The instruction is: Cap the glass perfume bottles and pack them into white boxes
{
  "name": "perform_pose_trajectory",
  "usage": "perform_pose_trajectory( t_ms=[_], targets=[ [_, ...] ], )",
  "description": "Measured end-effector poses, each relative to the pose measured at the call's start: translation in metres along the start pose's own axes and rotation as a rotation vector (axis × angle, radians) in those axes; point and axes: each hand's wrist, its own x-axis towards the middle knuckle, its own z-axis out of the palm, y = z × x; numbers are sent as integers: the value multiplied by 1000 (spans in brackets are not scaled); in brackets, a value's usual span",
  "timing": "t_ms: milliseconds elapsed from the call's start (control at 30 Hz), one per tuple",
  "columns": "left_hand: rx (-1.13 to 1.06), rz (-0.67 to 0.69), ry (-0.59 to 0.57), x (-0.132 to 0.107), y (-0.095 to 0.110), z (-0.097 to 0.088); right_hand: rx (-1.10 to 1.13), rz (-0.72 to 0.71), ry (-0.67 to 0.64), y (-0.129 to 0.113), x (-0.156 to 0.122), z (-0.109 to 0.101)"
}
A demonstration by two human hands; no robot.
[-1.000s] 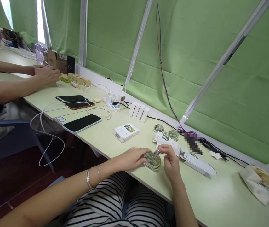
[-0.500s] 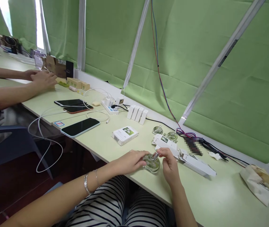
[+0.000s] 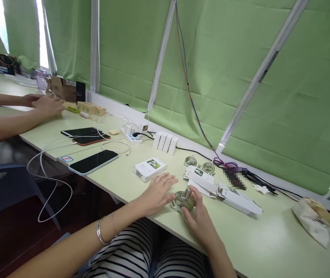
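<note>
A round glass perfume bottle [image 3: 182, 200] with greenish contents and a silver neck lies on the pale green table [image 3: 118, 173], near its front edge. My right hand [image 3: 198, 214] wraps round the bottle's near side. My left hand [image 3: 157, 192] rests beside the bottle on its left, fingers stretched out and apart, a ring on one finger. A white box [image 3: 149, 169] with a printed picture lies just beyond my left hand. Unfolded white cartons [image 3: 225, 191] lie to the right of the bottle.
Two more round glass bottles [image 3: 208, 167] and a row of small white boxes [image 3: 165, 142] stand near the green wall. Three phones [image 3: 92, 161] with white cables and a power strip [image 3: 130, 136] lie to the left. Another person's hands [image 3: 45, 106] work at far left. A crumpled paper bag [image 3: 312, 220] lies at right.
My right hand let go of the bottle's silver neck and came down round its near side. My left hand opened and slid off the bottle to its left. The view shifted slightly.
</note>
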Motion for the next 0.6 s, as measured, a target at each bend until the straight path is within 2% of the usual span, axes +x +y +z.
perform_pose_trajectory(
  t_ms=[100, 167, 233, 300, 367, 433, 533, 600],
  targets=[
    [226, -271, 97, 4, -26, -10, -33, -6, 12, 1, 2, 1],
    [331, -480, 76, 4, -43, -18, -50, -22, 22, 1, 2, 1],
    [347, -574, 9, 2, -54, -25, -63, -37, 40, 0, 2, 1],
    [274, -568, -24, 2, -56, -31, -64, -48, 56, 0, 2, 1],
    [62, -552, -19, 3, -52, -37, -48, -50, 63, -1, 2, 1],
    [-318, -545, -49, 5, -44, -42, -22, -42, 66, -2, 3, 1],
    [-956, -498, -156, 6, -31, -42, 33, -34, 99, -3, 4, 2],
    [-1236, -435, -238, 5, -23, -36, 89, -52, 157, -4, 5, 3]
  ],
)
